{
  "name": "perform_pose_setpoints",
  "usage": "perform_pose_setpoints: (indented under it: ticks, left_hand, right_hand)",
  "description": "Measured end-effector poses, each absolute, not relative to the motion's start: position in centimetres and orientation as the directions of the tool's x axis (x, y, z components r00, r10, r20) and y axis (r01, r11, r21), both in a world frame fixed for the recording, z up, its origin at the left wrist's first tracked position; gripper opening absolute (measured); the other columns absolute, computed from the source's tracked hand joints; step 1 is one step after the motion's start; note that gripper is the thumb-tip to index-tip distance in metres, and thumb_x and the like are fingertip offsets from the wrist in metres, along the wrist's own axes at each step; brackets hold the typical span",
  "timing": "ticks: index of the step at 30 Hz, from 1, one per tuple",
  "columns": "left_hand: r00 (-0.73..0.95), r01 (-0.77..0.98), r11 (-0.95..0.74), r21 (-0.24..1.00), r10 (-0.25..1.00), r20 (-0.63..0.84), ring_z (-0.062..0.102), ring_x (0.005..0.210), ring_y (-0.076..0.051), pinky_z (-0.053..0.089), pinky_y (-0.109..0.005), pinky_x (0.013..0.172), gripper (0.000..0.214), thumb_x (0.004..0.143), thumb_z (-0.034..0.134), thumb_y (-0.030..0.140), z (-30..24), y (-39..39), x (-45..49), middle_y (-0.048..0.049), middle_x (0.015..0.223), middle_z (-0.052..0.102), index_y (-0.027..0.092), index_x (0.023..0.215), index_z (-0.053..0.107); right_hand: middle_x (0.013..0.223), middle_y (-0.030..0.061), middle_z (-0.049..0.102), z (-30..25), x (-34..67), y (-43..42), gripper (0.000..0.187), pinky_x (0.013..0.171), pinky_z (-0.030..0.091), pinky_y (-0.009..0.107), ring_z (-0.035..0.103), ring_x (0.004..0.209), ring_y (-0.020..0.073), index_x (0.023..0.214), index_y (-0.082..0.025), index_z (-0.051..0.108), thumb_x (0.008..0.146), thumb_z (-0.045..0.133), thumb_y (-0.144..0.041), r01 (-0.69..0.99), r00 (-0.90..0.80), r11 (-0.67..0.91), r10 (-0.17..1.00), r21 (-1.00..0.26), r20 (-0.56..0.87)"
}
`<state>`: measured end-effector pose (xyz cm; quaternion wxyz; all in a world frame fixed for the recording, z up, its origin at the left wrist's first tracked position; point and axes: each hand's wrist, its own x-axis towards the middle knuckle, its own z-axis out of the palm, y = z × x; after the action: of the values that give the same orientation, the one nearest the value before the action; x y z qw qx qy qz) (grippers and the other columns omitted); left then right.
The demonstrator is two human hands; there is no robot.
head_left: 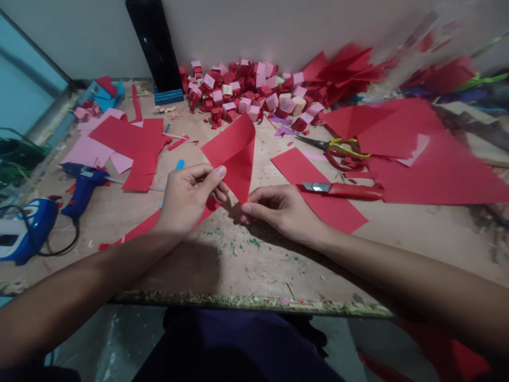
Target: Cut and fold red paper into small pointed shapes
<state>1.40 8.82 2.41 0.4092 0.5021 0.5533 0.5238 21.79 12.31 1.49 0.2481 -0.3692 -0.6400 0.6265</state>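
Between my hands a piece of red paper (234,151) stands up from the table, bent so that one part overlaps another. My left hand (193,193) is closed, its thumb and fingers pinching the paper's lower left side. At the bottom corner, my right hand (280,209) grips the same paper between thumb and fingertips. Under my left wrist lies another red strip (143,228). Just right of my right hand, a red rectangle of paper (318,188) lies flat, with a red-handled utility knife (345,191) across it, blade pointing left.
Scissors (338,148) lie beyond the knife, beside large red sheets (445,175). Small red and pink paper cubes (246,93) are heaped at the back, near a propped black phone (153,45). Red and pink pieces, a blue glue gun (85,185) and a blue-and-white device (27,228) sit left.
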Motion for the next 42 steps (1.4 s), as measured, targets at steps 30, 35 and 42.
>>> perform_pose_setpoints:
  ticks: [30, 35, 42]
  left_hand:
    - [0.036, 0.236, -0.027, 0.971, 0.999, 0.019, 0.066, 0.052, -0.012, 0.05, -0.02, 0.049, 0.032, 0.093, 0.07, 0.032, 2.6, 8.6, 1.8, -0.0012, 0.057, 0.069, 0.018, 0.065, 0.068]
    - [0.056, 0.245, -0.046, 0.968, 0.998, 0.033, 0.066, 0.052, -0.01, 0.049, -0.018, 0.048, 0.031, 0.093, 0.07, 0.031, 2.7, 8.6, 1.9, 0.0003, 0.059, 0.068, 0.017, 0.065, 0.066]
    - [0.053, 0.274, -0.07, 0.959, 0.997, 0.057, 0.066, 0.051, -0.01, 0.049, -0.018, 0.048, 0.031, 0.093, 0.069, 0.029, 2.8, 8.6, 1.8, 0.0001, 0.059, 0.068, 0.017, 0.065, 0.066]
  right_hand:
    - [0.066, 0.0022, 0.067, 0.7, 22.6, 12.6, 0.038, 0.052, 0.042, 0.026, 0.055, 0.058, 0.0125, 0.076, -0.017, 0.079, 0.09, 0.079, -0.053, 0.103, -0.591, -0.026, 0.802, -0.994, -0.082]
    - [0.058, 0.0015, 0.063, 0.4, 22.6, 12.5, 0.046, 0.046, 0.037, 0.025, 0.052, 0.052, 0.0117, 0.066, -0.017, 0.074, 0.091, 0.077, -0.056, 0.062, -0.556, -0.026, 0.829, -0.998, -0.056]
    - [0.055, 0.0005, 0.062, -0.2, 22.5, 12.6, 0.052, 0.043, 0.033, 0.026, 0.047, 0.045, 0.0089, 0.063, -0.019, 0.072, 0.094, 0.072, -0.061, 0.005, -0.551, -0.097, 0.83, -0.995, -0.083]
